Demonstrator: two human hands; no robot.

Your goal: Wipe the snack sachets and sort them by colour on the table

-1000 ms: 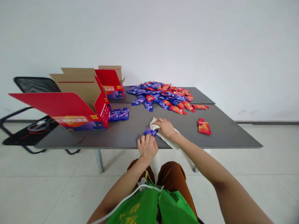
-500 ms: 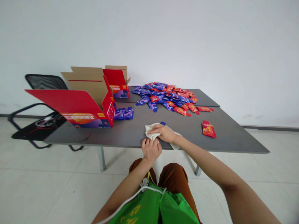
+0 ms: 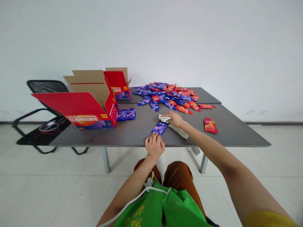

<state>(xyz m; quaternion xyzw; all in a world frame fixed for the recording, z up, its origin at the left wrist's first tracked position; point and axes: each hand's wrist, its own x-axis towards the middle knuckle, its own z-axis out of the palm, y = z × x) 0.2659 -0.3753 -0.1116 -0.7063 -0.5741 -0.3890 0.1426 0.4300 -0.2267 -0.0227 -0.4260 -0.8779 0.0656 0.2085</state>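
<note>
R hand [image 3: 174, 119] grips cloth [image 3: 181, 131], L hand [image 3: 155, 147] pins pouch [image 3: 159, 128] w/ fingertips [image 3: 155, 135]; box lbl [image 3: 83, 118] "原浆".

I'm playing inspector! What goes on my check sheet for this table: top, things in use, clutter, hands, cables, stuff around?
Surface: gray table, dark mark near front-left edge.
Job's things: blue pouch; white cloth, partly bunched.
Clutter: pouch heap; two blue pouches beside open red box; lone red pouch.
Hands: left hand touches blue pouch's near end; right hand grips white cloth.
Cables: white cord over green garment; coiled cable on black chair.
Surroundings: black chair, left; white wall behind.
</note>
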